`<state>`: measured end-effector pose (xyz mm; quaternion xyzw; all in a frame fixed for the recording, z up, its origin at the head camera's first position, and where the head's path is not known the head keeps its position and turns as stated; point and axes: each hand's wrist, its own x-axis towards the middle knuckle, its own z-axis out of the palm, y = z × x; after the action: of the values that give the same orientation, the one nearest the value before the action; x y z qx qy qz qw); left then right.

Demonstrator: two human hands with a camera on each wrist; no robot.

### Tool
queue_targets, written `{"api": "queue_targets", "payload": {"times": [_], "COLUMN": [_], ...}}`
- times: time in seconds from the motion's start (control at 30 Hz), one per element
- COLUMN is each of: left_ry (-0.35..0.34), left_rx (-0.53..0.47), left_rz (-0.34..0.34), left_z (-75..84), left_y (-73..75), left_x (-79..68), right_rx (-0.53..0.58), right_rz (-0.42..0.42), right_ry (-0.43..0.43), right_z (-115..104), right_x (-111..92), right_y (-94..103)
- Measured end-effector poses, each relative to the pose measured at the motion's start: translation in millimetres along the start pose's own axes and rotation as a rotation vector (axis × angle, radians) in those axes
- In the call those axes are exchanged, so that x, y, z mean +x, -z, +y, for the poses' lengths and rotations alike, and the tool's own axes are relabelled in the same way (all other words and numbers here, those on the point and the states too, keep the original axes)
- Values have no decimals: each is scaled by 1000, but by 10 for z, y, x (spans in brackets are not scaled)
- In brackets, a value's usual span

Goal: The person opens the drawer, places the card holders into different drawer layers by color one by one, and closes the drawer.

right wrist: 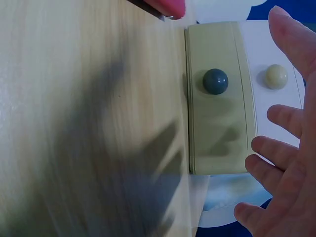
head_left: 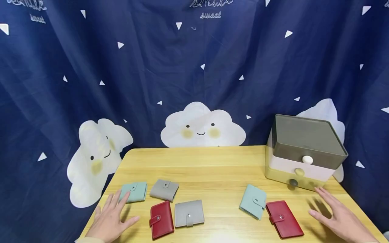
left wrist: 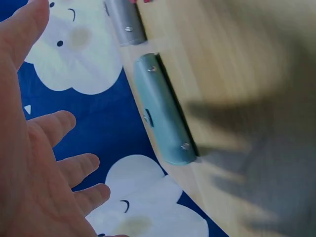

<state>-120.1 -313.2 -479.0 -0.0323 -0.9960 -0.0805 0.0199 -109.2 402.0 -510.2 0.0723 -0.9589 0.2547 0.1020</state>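
Note:
My left hand (head_left: 110,217) hovers with spread fingers at the table's left side, holding nothing. Beside its fingertips lies a teal snap wallet (head_left: 137,191), also seen in the left wrist view as a teal wallet (left wrist: 165,111). Close by are a grey wallet (head_left: 164,189), a red wallet (head_left: 162,221) and a second grey wallet (head_left: 189,212). My right hand (head_left: 343,216), fingers extended and holding nothing, is over the right side. To its left lie another red wallet (head_left: 284,219) and a light teal wallet (head_left: 253,201). All the wallets are fastened.
A stacked drawer box (head_left: 308,135) with round knobs stands at the back right, its drawers closed. In the right wrist view its lowest drawer (right wrist: 217,133) has a dark knob (right wrist: 215,81). Behind the wooden table (head_left: 212,172) hangs a blue curtain (head_left: 182,60) with clouds.

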Motion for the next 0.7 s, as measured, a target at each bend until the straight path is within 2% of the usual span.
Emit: {"api": "queue_targets", "payload": {"times": [0.27,0.37,0.43,0.53,0.6,0.7], "left_ry": [-57,-90,-108,-132,-150,-198], "left_rx": [-20,-42,-55,-57,-43,-9], "left_rz": [73,99,111,121,135,156], "left_z": [90,136,166,215,259,359], "left_y": [45,68,91,144,187,252], "left_x": [82,113,137,190,240,332], "right_rx": [-84,-111,-102,-95,-79,-86], "right_rz": [-18,6,26,98,138,180], "right_ry": [-58,-65,-51,4,46,59], "right_z": [-58,-70,-87,-125,-167,-225], "right_x": [43,29,24,47,87,122], "right_y": [128,173,192,232,280,365]}}
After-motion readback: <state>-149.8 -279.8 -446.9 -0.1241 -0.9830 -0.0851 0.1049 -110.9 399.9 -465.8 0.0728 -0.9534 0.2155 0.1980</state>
